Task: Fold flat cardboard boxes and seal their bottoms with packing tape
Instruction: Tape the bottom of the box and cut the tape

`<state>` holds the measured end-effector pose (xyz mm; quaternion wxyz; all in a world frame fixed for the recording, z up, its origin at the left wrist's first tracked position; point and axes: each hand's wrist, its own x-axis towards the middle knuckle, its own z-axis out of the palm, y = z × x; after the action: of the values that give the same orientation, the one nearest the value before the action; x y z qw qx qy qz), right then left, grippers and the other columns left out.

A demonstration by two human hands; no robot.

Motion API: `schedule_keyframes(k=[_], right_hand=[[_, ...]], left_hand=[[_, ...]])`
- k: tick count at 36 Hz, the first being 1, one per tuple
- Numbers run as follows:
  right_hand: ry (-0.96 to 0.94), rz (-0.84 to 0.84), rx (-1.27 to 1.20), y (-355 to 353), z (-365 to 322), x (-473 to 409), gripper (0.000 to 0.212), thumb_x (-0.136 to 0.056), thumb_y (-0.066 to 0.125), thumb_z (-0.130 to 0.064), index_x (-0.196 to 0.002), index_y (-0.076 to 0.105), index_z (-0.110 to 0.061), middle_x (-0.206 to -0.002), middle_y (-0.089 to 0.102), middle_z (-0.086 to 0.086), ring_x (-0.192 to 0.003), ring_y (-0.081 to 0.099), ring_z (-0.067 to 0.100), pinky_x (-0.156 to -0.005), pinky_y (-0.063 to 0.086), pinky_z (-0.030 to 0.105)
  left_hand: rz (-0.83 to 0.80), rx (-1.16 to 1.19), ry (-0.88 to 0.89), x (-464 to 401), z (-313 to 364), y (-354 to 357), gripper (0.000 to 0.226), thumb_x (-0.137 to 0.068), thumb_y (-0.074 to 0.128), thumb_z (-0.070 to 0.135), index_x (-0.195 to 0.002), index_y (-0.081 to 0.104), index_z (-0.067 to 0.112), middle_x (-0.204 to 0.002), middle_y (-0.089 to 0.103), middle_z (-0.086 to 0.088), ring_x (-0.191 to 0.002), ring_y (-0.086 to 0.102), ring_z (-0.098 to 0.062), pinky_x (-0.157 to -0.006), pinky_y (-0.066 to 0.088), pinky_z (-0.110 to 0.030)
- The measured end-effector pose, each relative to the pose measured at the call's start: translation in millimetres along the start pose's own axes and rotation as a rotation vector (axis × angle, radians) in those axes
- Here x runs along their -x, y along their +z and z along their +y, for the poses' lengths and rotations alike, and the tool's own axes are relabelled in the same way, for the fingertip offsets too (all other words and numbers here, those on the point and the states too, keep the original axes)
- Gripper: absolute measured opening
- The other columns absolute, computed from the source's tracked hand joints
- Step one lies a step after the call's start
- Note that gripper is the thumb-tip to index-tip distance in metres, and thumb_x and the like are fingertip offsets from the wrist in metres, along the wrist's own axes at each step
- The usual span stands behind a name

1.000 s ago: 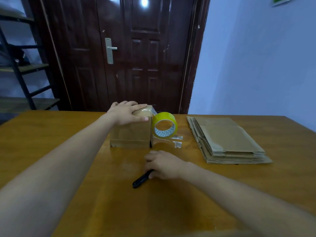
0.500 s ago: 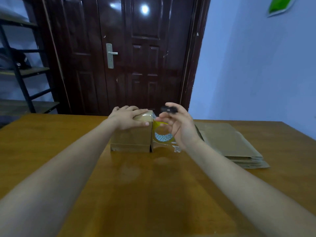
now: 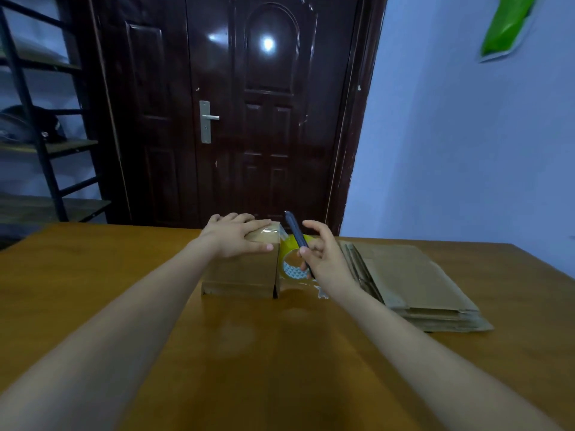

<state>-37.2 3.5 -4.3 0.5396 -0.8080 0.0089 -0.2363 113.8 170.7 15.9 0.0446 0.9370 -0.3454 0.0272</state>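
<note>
— What colour is the box (image 3: 239, 272)?
— Plain brown cardboard, with a glossy clear strip of tape (image 3: 264, 233) across its top. The stack of flat boxes (image 3: 413, 281) is the same brown, a little paler.
— And the tape roll (image 3: 291, 262)?
— Yellow outside; its inner ring shows a white pattern of small blue-grey marks.
— The tool (image 3: 298, 241)?
— Dark, nearly black, with a bluish sheen.
— The table (image 3: 93, 275)?
— Warm orange-brown wood, shiny.
— Behind it?
— The door (image 3: 249, 119) is deep reddish brown and glossy, its handle plate (image 3: 205, 121) silver-grey. The wall (image 3: 466, 150) is pale blue-violet, with a bright green sheet (image 3: 504, 24) edged white. The shelf frame (image 3: 34, 119) is black.
</note>
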Motion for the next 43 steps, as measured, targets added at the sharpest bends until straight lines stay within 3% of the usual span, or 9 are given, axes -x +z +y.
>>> schedule_keyframes(k=[7, 12, 16, 20, 25, 29, 31, 35, 43], right_hand=[[0.027, 0.039, -0.014, 5.5, 7.6, -1.1, 0.038, -0.097, 0.049, -0.009, -0.131, 0.043, -0.025, -0.080, 0.057, 0.004, -0.062, 0.057, 0.009, -0.051, 0.048, 0.016], [0.036, 0.072, -0.062, 2.3, 16.3, -6.4, 0.022, -0.100, 0.041, -0.008, -0.104, 0.060, -0.019, -0.079, 0.057, 0.004, -0.058, 0.057, 0.011, -0.058, 0.054, 0.028], [0.116, 0.069, -0.295, -3.9, 13.8, -12.4, 0.033, -0.101, 0.036, -0.006, -0.105, 0.066, -0.019, -0.086, 0.063, 0.011, -0.079, 0.064, 0.020, -0.072, 0.056, 0.030], [0.122, 0.036, -0.200, -7.2, 14.1, -22.3, 0.038, -0.097, 0.045, -0.001, -0.117, 0.062, -0.029, -0.102, 0.060, 0.006, -0.106, 0.061, 0.023, -0.097, 0.050, 0.041], [0.108, -0.041, -0.296, -12.1, 4.1, -27.2, 0.046, -0.092, 0.051, 0.008, -0.133, 0.046, -0.011, -0.095, 0.053, 0.002, -0.081, 0.058, 0.013, -0.075, 0.054, 0.026], [0.052, 0.132, -0.196, -12.9, 5.4, -33.0, 0.007, -0.092, 0.061, -0.020, -0.093, 0.060, -0.013, -0.070, 0.053, -0.011, -0.061, 0.051, 0.002, -0.059, 0.048, 0.027], [0.064, 0.185, -0.192, -12.1, 9.5, -37.3, 0.016, -0.095, 0.056, -0.023, -0.083, 0.062, -0.015, -0.049, 0.048, -0.014, -0.044, 0.045, 0.001, -0.053, 0.045, 0.027], [0.075, 0.168, -0.164, -7.1, 10.5, -35.4, 0.010, -0.094, 0.052, -0.012, -0.095, 0.061, -0.012, -0.052, 0.052, -0.001, -0.045, 0.052, 0.009, -0.056, 0.050, 0.026], [0.097, 0.199, -0.173, 7.7, 16.2, -38.1, 0.005, -0.089, 0.054, -0.009, -0.088, 0.058, -0.007, -0.058, 0.057, 0.002, -0.057, 0.060, 0.018, -0.071, 0.057, 0.044]], left_hand=[[-0.003, 0.004, 0.001, -0.4, 0.3, -0.1, 0.089, -0.063, 0.020, 0.091, -0.144, 0.014, 0.054, -0.155, 0.023, 0.008, -0.141, 0.019, -0.019, -0.114, 0.008, -0.052], [-0.014, 0.007, 0.004, 2.0, 2.2, -2.7, 0.090, -0.062, 0.018, 0.090, -0.144, 0.013, 0.054, -0.155, 0.023, 0.008, -0.141, 0.018, -0.018, -0.114, 0.007, -0.052], [-0.012, 0.009, 0.007, 2.3, 2.4, -2.0, 0.087, -0.065, 0.021, 0.088, -0.144, 0.013, 0.053, -0.155, 0.023, 0.007, -0.142, 0.018, -0.019, -0.114, 0.007, -0.053], [-0.021, 0.037, -0.003, -0.5, 1.3, -2.2, 0.096, -0.057, 0.018, 0.093, -0.144, 0.017, 0.052, -0.154, 0.024, 0.007, -0.142, 0.019, -0.020, -0.114, 0.007, -0.053], [-0.027, 0.074, -0.014, -3.2, 3.0, -4.5, 0.090, -0.064, 0.031, 0.091, -0.144, 0.022, 0.050, -0.149, 0.029, 0.005, -0.138, 0.026, -0.022, -0.113, 0.008, -0.054], [-0.029, 0.076, -0.025, -3.7, 8.6, -8.7, 0.081, -0.070, 0.037, 0.085, -0.141, 0.028, 0.047, -0.141, 0.034, 0.003, -0.133, 0.033, -0.025, -0.109, 0.015, -0.053], [-0.024, 0.063, -0.035, -4.4, 10.6, -9.3, 0.084, -0.068, 0.037, 0.087, -0.141, 0.029, 0.046, -0.139, 0.035, 0.003, -0.131, 0.034, -0.025, -0.107, 0.018, -0.053], [-0.009, 0.058, -0.034, -3.3, 10.5, -6.9, 0.086, -0.068, 0.037, 0.088, -0.142, 0.027, 0.045, -0.139, 0.035, 0.003, -0.132, 0.033, -0.024, -0.107, 0.017, -0.053], [0.005, 0.044, -0.027, -0.3, 13.1, -7.6, 0.078, -0.076, 0.040, 0.081, -0.143, 0.026, 0.043, -0.141, 0.034, 0.002, -0.133, 0.031, -0.024, -0.108, 0.016, -0.052]])
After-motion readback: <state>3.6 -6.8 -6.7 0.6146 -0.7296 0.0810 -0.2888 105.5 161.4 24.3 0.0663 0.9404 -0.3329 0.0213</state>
